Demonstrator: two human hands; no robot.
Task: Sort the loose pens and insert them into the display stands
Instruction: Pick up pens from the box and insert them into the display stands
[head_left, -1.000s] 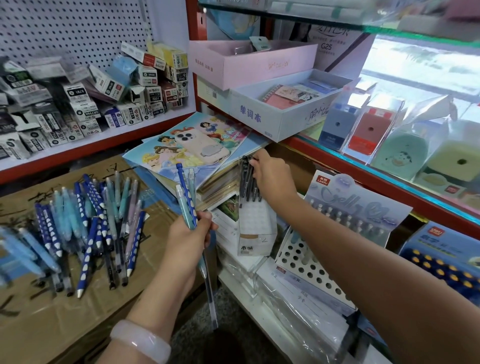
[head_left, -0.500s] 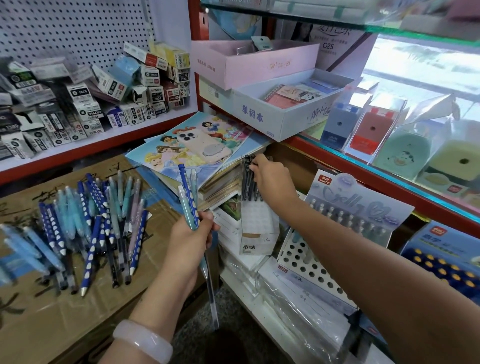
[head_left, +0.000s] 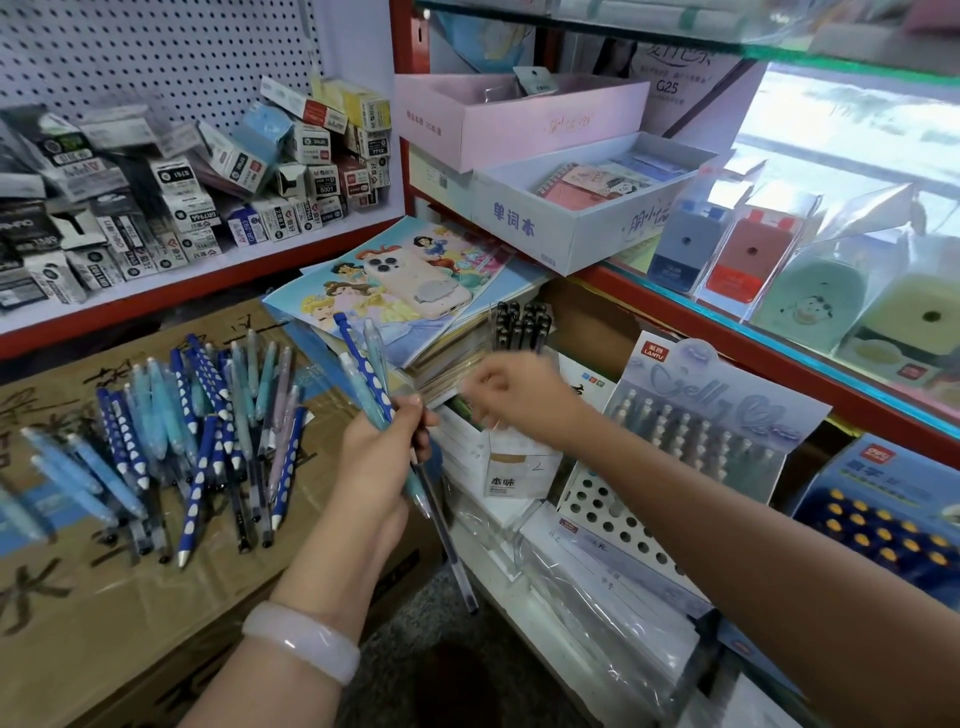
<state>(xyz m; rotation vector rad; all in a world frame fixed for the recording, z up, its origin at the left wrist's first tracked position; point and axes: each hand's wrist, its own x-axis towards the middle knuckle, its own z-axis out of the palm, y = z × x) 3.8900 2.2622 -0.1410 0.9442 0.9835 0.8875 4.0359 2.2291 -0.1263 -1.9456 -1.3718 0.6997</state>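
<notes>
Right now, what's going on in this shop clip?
A person is sorting pens at a stationery shelf. The left hand grips a small bunch of pens, among them a blue one with white dots. The right hand, motion-blurred, is between that bunch and the white stand of black pens; whether it holds anything is unclear. A pile of loose pens lies on the cardboard box. The perforated display stand shows many unfilled holes.

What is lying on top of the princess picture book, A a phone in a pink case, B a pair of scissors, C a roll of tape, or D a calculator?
A: a phone in a pink case lies camera-side up on the princess picture book, which tops a stack of books.
</notes>
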